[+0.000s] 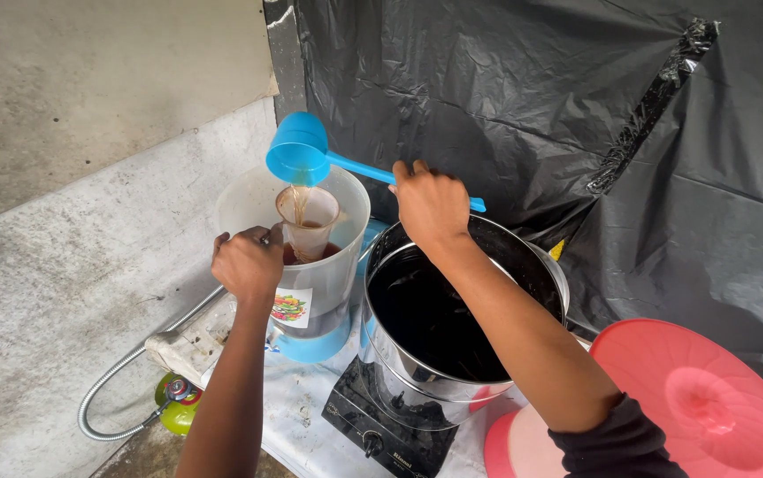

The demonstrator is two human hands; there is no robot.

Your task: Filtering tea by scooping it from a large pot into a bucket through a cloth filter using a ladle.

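My right hand (430,205) grips the handle of a blue plastic scoop (297,150), tipped so brown liquid pours down into a small cone-shaped strainer (309,217). My left hand (249,264) holds that strainer by its handle over a translucent plastic jug (333,274) with a blue base, which has dark reddish liquid at the bottom. A large steel pot (523,257) full of dark liquid stands just right of the jug, under my right forearm.
The pot rests on a black single-burner stove (381,429). A pink plastic lid (709,398) lies at the lower right. Black plastic sheeting (576,106) hangs behind. A metal hose (125,372) and a green gas canister (178,403) sit at the lower left by the concrete wall.
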